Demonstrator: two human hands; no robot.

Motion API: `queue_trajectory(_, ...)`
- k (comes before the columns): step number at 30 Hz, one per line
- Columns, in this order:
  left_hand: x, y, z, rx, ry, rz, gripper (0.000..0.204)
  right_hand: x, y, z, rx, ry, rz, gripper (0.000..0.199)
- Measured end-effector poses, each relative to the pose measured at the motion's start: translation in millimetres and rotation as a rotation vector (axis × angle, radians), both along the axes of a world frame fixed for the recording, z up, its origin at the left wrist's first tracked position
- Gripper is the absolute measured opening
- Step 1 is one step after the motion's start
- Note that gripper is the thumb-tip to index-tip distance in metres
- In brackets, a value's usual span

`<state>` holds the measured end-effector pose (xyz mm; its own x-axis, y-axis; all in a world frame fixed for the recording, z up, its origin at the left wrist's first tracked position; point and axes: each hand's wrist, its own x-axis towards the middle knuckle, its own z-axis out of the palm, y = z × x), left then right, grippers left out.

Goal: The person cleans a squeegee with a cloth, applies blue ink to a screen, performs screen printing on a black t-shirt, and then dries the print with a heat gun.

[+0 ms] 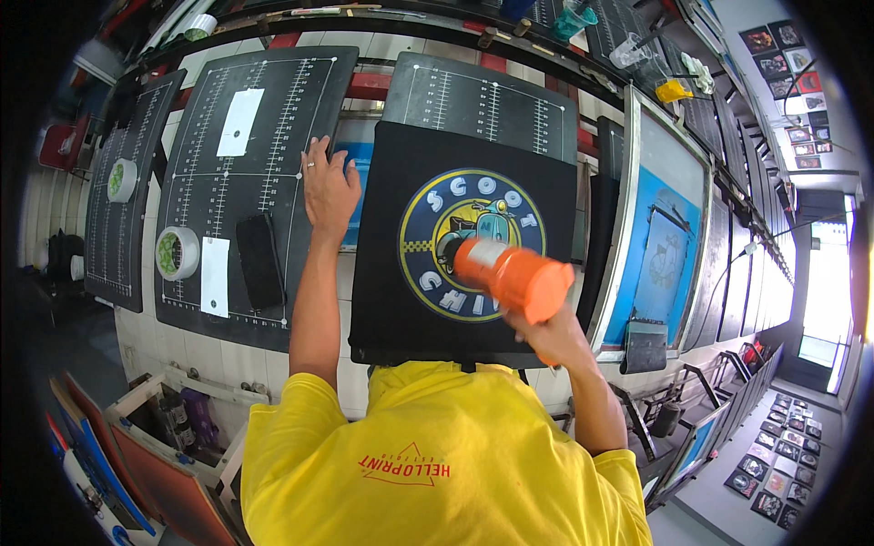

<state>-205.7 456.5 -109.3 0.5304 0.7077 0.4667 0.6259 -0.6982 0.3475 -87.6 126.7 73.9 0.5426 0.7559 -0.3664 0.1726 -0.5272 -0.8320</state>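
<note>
A black cloth (387, 273) lies stretched over a printing board in front of me, with a round printed scooter design (419, 205) in blue, yellow and white. My right hand (551, 335) grips an orange heat gun (528, 280), smeared by motion. Its dark nozzle points left over the middle of the print. My left hand (330, 189) is open, its fingers a little apart, at the right edge of the dark ruled board (205, 196) to the left of the cloth. It holds nothing.
On the ruled board lie a black phone (261, 262), a white tape roll (177, 253) and white paper slips (215, 278). Right of the cloth leans a framed blue screen (660, 246) with a squeegee (645, 346). Cups with yellow ink (674, 90) stand at the far right.
</note>
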Motion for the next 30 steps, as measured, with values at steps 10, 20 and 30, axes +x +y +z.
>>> queue_trajectory(10,0.6,2.2,1.8,-0.091,-0.124,0.000,0.024,18.3,-27.7,-0.3,-0.050,-0.025,-0.340,0.031)
queue_trajectory(20,-3.9,13.1,-3.0,-0.272,-0.384,-0.048,0.017,7.9,-59.4,3.9,-0.046,0.027,-0.420,0.033)
queue_trajectory(30,-2.0,19.0,-9.1,-0.267,-0.523,-0.093,0.016,-25.4,-102.7,8.0,0.001,0.016,-0.329,0.041)
